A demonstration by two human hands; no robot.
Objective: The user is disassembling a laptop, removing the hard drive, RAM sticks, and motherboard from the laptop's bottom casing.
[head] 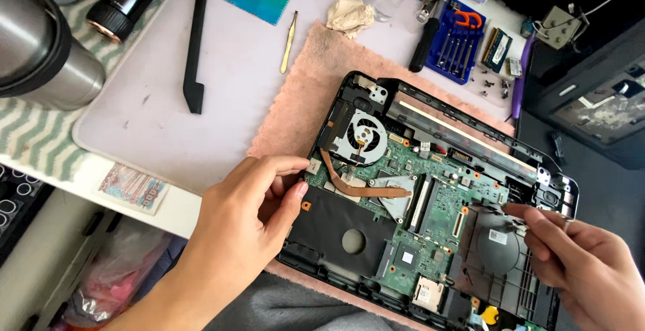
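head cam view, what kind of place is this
Probably a home desk used for electronics repair: an opened laptop lies on a pink towel, with a blue screwdriver kit and loose screws nearby.

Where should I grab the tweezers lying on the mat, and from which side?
Take the tweezers around the middle of their length, pinching across the thin width from directly above. They lie flat on the mat, almost straight up the picture, with bare mat on both long sides. The pointed lower end is too slim; the black pry tool lies well to the left.
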